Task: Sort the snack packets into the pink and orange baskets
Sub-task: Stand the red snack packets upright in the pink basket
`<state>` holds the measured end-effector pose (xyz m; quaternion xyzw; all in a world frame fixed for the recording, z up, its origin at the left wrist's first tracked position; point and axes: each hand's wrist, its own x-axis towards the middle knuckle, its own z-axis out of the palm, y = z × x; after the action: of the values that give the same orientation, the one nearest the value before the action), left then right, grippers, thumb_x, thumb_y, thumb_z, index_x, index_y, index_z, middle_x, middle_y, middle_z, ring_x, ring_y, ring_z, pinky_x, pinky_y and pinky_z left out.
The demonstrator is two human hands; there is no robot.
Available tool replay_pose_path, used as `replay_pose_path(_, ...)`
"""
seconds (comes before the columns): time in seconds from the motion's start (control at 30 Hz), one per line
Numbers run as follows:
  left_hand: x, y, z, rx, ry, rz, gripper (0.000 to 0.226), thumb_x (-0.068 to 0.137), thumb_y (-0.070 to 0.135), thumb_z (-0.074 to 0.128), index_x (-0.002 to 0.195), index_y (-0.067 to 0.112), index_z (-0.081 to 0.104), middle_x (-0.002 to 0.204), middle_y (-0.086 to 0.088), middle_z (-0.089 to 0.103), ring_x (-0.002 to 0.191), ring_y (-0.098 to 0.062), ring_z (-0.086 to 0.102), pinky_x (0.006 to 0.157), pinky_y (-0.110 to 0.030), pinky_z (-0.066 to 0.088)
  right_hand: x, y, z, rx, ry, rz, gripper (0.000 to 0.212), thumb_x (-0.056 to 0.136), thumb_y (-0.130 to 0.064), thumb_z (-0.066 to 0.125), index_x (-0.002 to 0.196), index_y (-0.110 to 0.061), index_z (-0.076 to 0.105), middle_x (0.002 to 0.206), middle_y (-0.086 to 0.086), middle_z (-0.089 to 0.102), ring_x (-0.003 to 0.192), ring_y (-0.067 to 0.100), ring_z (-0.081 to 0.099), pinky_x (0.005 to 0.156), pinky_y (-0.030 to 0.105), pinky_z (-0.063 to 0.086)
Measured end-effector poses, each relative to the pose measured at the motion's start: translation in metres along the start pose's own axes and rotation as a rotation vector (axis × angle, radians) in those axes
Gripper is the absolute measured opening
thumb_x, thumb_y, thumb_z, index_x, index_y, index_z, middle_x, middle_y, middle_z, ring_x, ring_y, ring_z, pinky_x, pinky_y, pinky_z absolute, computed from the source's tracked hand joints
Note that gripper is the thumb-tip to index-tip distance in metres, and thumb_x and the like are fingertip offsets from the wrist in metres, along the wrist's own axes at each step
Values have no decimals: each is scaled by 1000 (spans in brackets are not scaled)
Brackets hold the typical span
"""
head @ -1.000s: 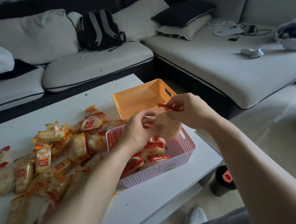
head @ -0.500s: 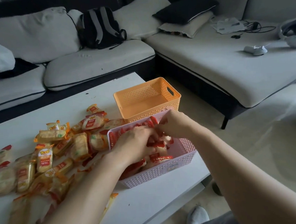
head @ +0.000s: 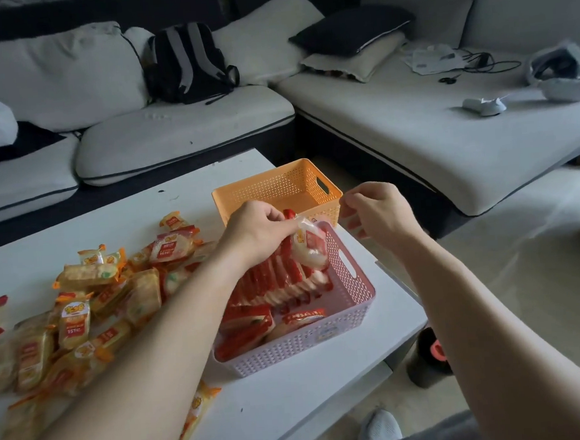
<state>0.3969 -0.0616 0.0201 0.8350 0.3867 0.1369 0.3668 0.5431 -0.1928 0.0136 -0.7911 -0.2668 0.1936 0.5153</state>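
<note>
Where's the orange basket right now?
In the head view, the orange basket sits near the white table's far right corner, just behind the pink basket, beyond the left hand.

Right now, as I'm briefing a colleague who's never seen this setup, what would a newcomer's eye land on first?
The left hand gripping a red-edged snack packet over the pink basket, where red packets stand in a row. Left of it, a loose heap of mostly orange packets sprawls across the white table. Behind the pink one, the orange basket shows nothing inside.
</note>
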Motion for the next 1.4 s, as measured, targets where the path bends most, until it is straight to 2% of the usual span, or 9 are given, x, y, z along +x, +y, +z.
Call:
replay_pose_path(0.27,27,-4,52,230,4,-136,25,85,32,75,77,8,75,70,-4,73,57,-14,65,50,-25,42,9,6,14,24,-59,54,17,96,-5,53,94,-2,70,79,14,74,63,24,75,63,38,65)
replay_pose_path(0.47,7,-9,27,-29,-153,-56,20,101,25,62,94,12,76,75,2,77,60,-11,72,59,-29,58,3,4,25,-36,-217,30,33,92,11,41,102,-3,69,80,13,76,66,24,76,65,38,65)
replay_pose_path(0.63,-52,-55,-19,232,-72,183,9,89,27,75,90,35,78,91,22,72,86,5,63,74,-15,46,-12,0,42,-429,-397,-247,14,94,-10,61,92,-15,74,88,-1,74,76,18,73,70,34,63)
replay_pose_path(0.77,-82,-91,-25,315,-48,181,21,87,19,69,99,35,75,100,22,65,99,-5,62,86,-27,51,-36,-5,66,-641,-641,-422,17,94,-16,62,86,-23,75,85,-7,73,76,14,71,65,26,60)
replay_pose_path(1.0,-89,-107,-22,413,3,197,20,87,31,77,105,38,74,103,19,67,98,-7,62,81,-38,56,-57,-10,90,-741,-780,-430,22,93,-24,69,114,-22,74,109,-5,73,95,14,69,89,32,59)
replay_pose_path(1.1,-89,-104,-23,354,19,205,10,86,36,76,96,37,76,94,19,70,91,-7,64,77,-36,56,-57,-11,94,-787,-760,-434,17,96,-26,64,109,-20,74,103,0,74,88,17,69,82,34,61)
replay_pose_path(1.23,-89,-99,-39,82,125,86,10,86,30,78,95,32,73,91,21,70,89,0,65,76,-21,53,-47,-19,84,-629,-553,-402,25,103,-25,52,90,-8,66,76,0,67,58,11,58,51,20,48)
replay_pose_path(1.3,-90,-97,-52,-20,192,42,10,87,24,77,89,30,70,88,17,71,85,-1,66,74,-22,53,-40,-23,73,-506,-472,-361,26,101,-18,51,87,-5,68,80,5,72,65,21,65,63,34,56)
replay_pose_path(1.4,-96,-93,-71,-187,233,-11,11,88,18,76,88,27,69,86,4,71,69,-7,67,59,-28,56,-47,-23,74,-483,-686,-375,27,96,-12,58,80,-28,73,88,-9,74,81,22,72,77,42,62)
